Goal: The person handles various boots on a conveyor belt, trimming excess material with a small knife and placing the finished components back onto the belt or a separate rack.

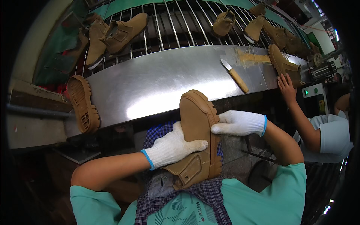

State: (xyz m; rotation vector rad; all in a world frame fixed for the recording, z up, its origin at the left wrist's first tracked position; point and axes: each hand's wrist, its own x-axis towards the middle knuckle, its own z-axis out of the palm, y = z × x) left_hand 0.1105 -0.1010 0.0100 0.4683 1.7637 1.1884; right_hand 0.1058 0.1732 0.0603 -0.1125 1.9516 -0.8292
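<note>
A tan ankle boot (195, 127) lies on its side over my lap, its toe pointing away from me and its lugged sole facing right. Across the boot's upper, my left hand (176, 146) in a white knit glove grips it, thumb stretched over the side. My right hand (238, 123), gloved the same way, pinches the edge of the sole near the forefoot. A loose tan sole (83, 105) stands tilted at the left end of the metal bench. On the bench lies a knife (236, 78) with a wooden handle, its blade pointing away.
The steel bench (150, 80) runs across in front of me. Behind it, a rack of metal bars (172, 26) carries several tan boots (125, 32). At the right, a co-worker's hand (288, 88) touches another boot (283, 65) beside a control box (315, 98) with a green light.
</note>
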